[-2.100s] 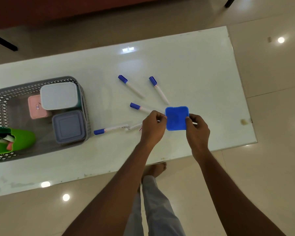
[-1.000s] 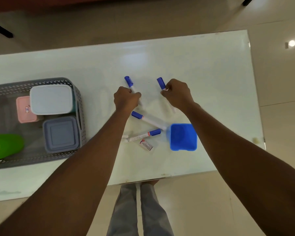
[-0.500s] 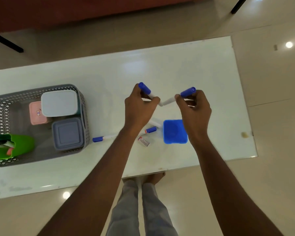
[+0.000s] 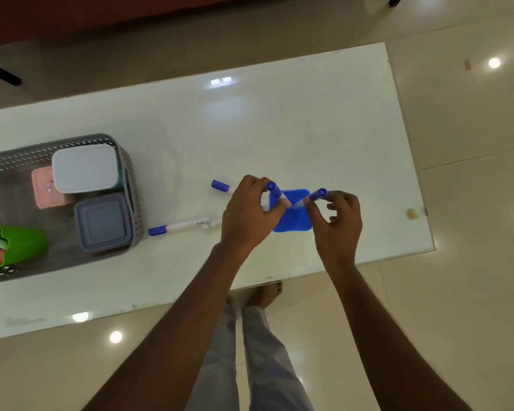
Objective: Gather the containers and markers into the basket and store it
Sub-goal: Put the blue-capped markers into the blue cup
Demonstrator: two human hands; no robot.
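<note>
A blue square container [image 4: 293, 222] stands open on the white table [image 4: 279, 129]. My left hand [image 4: 247, 213] holds a blue-capped marker [image 4: 275, 194] upright over the container. My right hand [image 4: 337, 223] pinches a second marker [image 4: 315, 197], tilted with its tip down in the container. Two more blue-capped markers lie on the table: one [image 4: 221, 186] left of my left hand, one [image 4: 178, 226] nearer the basket. The grey basket [image 4: 129, 185] at the left holds a white box [image 4: 83, 169], a pink box [image 4: 43, 188], a grey box [image 4: 103, 222] and a green cup [image 4: 15, 247].
The table's near edge runs just below my wrists, with my legs and bare feet under it. A small beige lump [image 4: 412, 213] sits near the table's right edge. Glossy tiled floor surrounds the table.
Both hands lifted a marker from the table and brought them down and together over the blue container; the markers now point into it.
</note>
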